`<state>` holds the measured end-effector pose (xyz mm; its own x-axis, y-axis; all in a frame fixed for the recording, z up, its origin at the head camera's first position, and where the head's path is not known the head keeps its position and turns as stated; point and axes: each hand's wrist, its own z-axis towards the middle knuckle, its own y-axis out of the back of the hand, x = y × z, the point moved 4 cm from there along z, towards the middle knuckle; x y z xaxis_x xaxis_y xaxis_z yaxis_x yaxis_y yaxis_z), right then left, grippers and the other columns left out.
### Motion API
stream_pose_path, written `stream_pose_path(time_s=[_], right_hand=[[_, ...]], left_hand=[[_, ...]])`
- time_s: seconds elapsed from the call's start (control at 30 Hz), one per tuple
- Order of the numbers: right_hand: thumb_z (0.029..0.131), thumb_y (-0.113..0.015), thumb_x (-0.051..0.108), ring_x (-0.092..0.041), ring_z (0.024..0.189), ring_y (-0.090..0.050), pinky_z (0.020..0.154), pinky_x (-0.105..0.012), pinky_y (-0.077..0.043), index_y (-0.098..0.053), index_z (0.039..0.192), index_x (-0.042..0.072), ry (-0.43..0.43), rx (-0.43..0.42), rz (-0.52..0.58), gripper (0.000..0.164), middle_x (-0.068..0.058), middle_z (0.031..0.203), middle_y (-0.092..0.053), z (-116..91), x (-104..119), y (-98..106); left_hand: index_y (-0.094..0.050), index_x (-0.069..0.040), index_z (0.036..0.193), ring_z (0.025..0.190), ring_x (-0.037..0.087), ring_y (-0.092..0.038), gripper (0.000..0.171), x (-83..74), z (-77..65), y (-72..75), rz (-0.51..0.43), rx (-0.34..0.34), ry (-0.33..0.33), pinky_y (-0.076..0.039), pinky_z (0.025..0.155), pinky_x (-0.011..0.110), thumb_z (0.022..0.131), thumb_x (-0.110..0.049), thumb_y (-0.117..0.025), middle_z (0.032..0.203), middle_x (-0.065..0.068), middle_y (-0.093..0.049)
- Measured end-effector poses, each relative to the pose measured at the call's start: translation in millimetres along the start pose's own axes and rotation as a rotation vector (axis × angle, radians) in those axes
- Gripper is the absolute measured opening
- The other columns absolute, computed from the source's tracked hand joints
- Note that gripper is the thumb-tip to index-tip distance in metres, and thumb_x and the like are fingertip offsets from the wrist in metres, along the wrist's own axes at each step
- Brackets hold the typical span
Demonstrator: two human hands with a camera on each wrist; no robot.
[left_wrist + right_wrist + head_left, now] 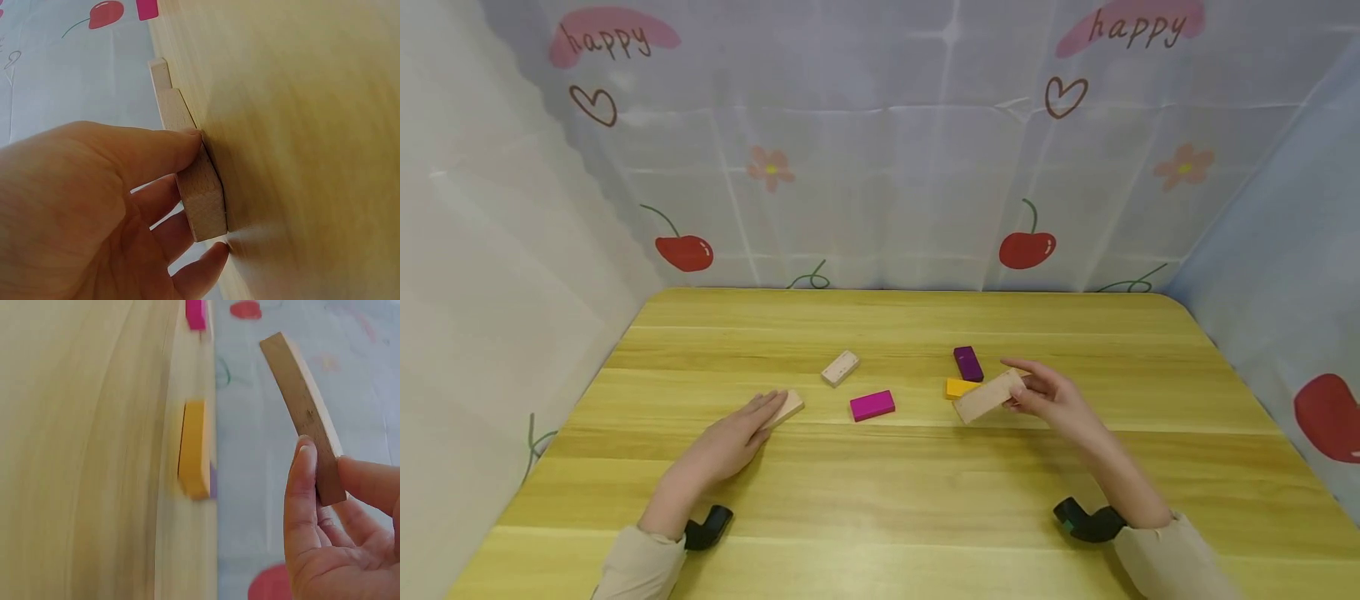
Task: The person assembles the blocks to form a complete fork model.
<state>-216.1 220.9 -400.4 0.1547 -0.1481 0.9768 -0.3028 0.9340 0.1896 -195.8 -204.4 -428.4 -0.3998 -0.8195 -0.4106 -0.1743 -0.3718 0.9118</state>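
My left hand [733, 437] grips a plain wooden block [786, 409] that lies on the table at the left. Its thumb [181, 147] presses one long side in the left wrist view, with the fingers around the far side. Raised off the table, another plain wooden block [300, 400] is pinched at one end between the thumb and fingers of my right hand [1048, 400]. In the head view this block overlaps a yellow block [961, 388]. Just behind the yellow one lies a purple block [968, 364].
A magenta block [872, 406] lies on the wooden table [880, 500] between the hands. Farther back is a speckled pale wooden block [840, 367]. Printed curtains [880, 167] hang behind the table and at both sides.
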Motion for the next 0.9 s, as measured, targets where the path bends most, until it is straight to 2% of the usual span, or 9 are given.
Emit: stream_pose_path(time_s=[0.23, 0.47, 0.67, 0.9], right_hand=[[0.096, -0.052, 0.006, -0.022, 0.089, -0.061, 0.081, -0.043, -0.051, -0.040, 0.128, -0.008, -0.073, 0.050, 0.045, 0.037, -0.020, 0.099, -0.060, 17.1, -5.3, -37.0], [0.096, -0.052, 0.002, -0.027, 0.085, -0.062, 0.080, -0.045, -0.051, -0.045, 0.125, -0.007, -0.149, 0.102, 0.111, 0.031, -0.016, 0.092, -0.058, 28.2, -15.0, -70.7], [0.095, -0.053, 0.005, -0.026, 0.081, -0.063, 0.077, -0.043, -0.053, -0.050, 0.124, -0.006, -0.165, 0.141, 0.073, 0.031, -0.013, 0.089, -0.059, 34.0, -21.3, -86.1], [0.096, -0.053, 0.008, -0.025, 0.077, -0.060, 0.074, -0.039, -0.054, -0.054, 0.122, -0.003, -0.193, 0.144, 0.024, 0.028, -0.011, 0.085, -0.058, 37.4, -28.0, -93.1]], left_hand=[[-0.032, -0.008, 0.147, 0.130, 0.038, -0.032, 0.053, 2.4, 1.0, -1.6, 0.002, 0.003, -0.016, -0.033, 0.098, 0.056, 0.097, -0.008, -0.050, 0.145, 0.018, -0.033], [-0.032, -0.007, 0.146, 0.130, 0.038, -0.032, 0.052, 2.6, 1.6, -1.4, 0.001, 0.007, -0.018, -0.034, 0.098, 0.055, 0.097, -0.007, -0.050, 0.145, 0.018, -0.033], [-0.033, -0.006, 0.146, 0.130, 0.039, -0.032, 0.053, 0.8, 1.9, -0.7, 0.001, -0.004, -0.026, -0.034, 0.098, 0.055, 0.096, -0.005, -0.051, 0.145, 0.018, -0.034], [-0.033, -0.006, 0.146, 0.129, 0.039, -0.033, 0.053, -1.1, 0.5, 1.4, 0.000, -0.013, -0.027, -0.034, 0.097, 0.055, 0.096, -0.005, -0.051, 0.144, 0.019, -0.035]])
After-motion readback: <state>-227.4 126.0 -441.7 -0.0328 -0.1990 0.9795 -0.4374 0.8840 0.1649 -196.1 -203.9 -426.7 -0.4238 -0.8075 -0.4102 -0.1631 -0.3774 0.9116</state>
